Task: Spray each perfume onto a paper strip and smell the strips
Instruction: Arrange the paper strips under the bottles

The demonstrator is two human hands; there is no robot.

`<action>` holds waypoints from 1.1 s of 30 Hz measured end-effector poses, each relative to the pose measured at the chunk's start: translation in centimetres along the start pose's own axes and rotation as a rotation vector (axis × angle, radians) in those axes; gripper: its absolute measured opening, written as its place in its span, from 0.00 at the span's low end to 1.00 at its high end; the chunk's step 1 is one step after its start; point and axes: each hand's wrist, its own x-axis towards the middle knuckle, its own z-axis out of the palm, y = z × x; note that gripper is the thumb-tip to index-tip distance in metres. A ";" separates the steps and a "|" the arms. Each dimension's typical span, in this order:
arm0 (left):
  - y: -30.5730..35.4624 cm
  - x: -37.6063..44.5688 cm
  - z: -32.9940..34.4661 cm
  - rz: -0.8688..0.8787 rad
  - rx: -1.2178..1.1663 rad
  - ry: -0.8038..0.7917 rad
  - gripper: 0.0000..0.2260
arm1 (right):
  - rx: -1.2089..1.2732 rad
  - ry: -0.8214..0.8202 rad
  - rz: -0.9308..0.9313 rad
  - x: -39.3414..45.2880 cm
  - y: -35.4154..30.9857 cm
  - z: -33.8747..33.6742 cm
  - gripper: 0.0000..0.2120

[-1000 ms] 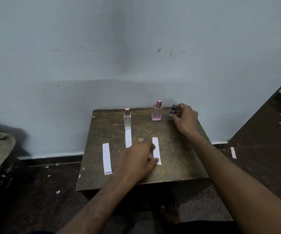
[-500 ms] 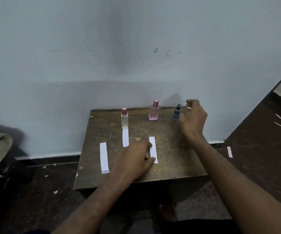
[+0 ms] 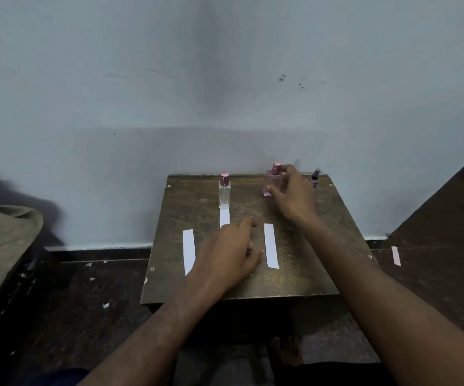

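Just right of centre, at the far edge of the tabletop [image 3: 303, 263], the pink bottle [image 3: 270, 183] stands upright with its rose cap [image 3: 276, 168] on. The right hand [image 3: 292, 195] is at it: thumb low on the bottle's near side, a finger by the cap, the grip curled round the glass, though motion blur leaves it unclear how firmly it holds. To the right of that hand, a small dark bottle [image 3: 315, 178] stands by the wall, apart from the fingers. Left of the pink bottle, a clear bottle [image 3: 224, 192] with a rose cap stands upright, its base touching the far end of the middle strip [image 3: 224, 217].

Three white paper strips lie flat, running away from the viewer. The right strip [image 3: 270, 245] lies just beside the left hand [image 3: 229, 253], whose fingertips come close to its left edge. That hand rests palm down on the tabletop with fingers loosely bent, a relaxed grip holding nothing, and it covers the near end of the middle strip. The left strip [image 3: 188, 251] lies just left of the hand, its lower end partly hidden behind the wrist.

Beyond the tabletop, a pale wall [image 3: 225, 79] fills the upper frame. On the dark floor [image 3: 72, 307] lie paper scraps, including a strip [image 3: 396, 256] at right, and a tan cloth [image 3: 0, 246] sits at the left edge.
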 end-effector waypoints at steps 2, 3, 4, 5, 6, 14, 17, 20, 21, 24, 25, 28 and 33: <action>-0.2 0.0 -0.1 -0.009 0.001 -0.002 0.23 | 0.004 0.004 0.011 0.2 0.3 0.0 0.22; -0.4 0.0 -0.2 -0.014 0.000 -0.005 0.23 | 0.004 0.002 0.008 0.2 0.4 -0.1 0.21; -0.5 0.1 -0.2 -0.015 -0.001 -0.009 0.23 | 0.008 -0.007 0.005 0.3 0.6 -0.3 0.20; -0.5 0.1 -0.3 -0.016 0.001 -0.006 0.22 | 0.017 -0.020 0.000 0.2 0.6 -0.5 0.20; -0.6 0.2 -0.4 -0.015 0.001 0.005 0.22 | 0.018 -0.034 -0.009 0.0 0.7 -0.7 0.20; -0.2 0.5 -1.0 0.012 -0.077 0.106 0.31 | -0.051 -0.246 -0.160 -5.4 -1.5 -3.7 0.18; 0.5 0.3 -1.8 -0.006 -0.119 0.114 0.32 | 0.007 -0.293 -0.161 -7.6 -3.3 -4.4 0.20; 0.8 -0.1 -2.5 0.006 -0.303 0.134 0.23 | 0.084 -0.267 -0.128 -9.6 -4.6 -4.4 0.19; 0.8 -0.4 -2.7 0.005 -0.373 0.128 0.21 | 0.115 -0.246 -0.110 -10.2 -4.9 -4.4 0.18; 0.4 -0.8 -2.8 0.062 -0.447 0.133 0.20 | 0.228 -0.195 -0.054 -12.1 -4.7 -4.4 0.17; 0.3 -1.0 -2.9 0.076 -0.450 0.152 0.20 | 0.248 -0.197 -0.049 -12.7 -4.8 -4.4 0.17; 0.4 -1.5 -3.2 0.048 -0.508 0.167 0.22 | 0.276 -0.215 -0.076 -13.9 -4.8 -4.5 0.15; 1.1 -1.9 -4.1 -0.021 -0.714 0.091 0.27 | 0.332 -0.151 -0.043 -12.4 -5.4 -6.7 0.14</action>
